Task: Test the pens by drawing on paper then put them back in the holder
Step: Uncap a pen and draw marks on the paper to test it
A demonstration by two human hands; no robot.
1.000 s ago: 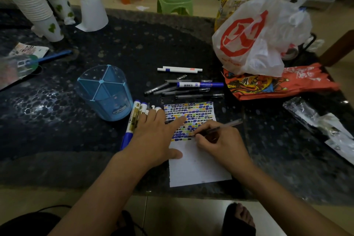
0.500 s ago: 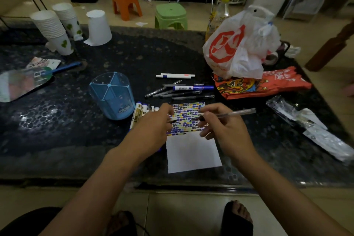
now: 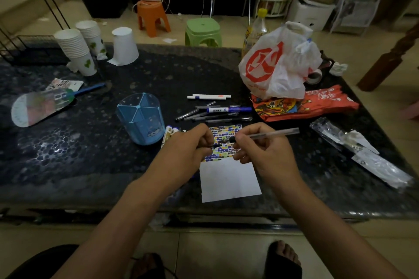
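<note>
My right hand (image 3: 264,149) grips a clear pen (image 3: 272,134) held level above the paper, its tip pointing left. My left hand (image 3: 188,149) pinches a small dark pen cap (image 3: 216,145) just left of that tip. Under both hands lies the white paper (image 3: 229,179), its upper part filled with coloured marks. The blue pen holder (image 3: 141,119) stands left of the hands. Markers (image 3: 169,132) lie between the holder and my left hand, partly hidden. Several more pens (image 3: 215,112) lie in a loose row beyond the paper.
Stacked paper cups (image 3: 78,50) and an upturned cup (image 3: 124,46) stand at the back left. A hand fan (image 3: 38,106) lies at the left. A white plastic bag (image 3: 278,63), red packets (image 3: 303,104) and clear wrappers (image 3: 362,154) crowd the right side of the dark table (image 3: 90,161).
My right hand lifted the pen off the paper and turned it level. My left hand left the paper and rose to the pen's tip with the cap. The view tilted up.
</note>
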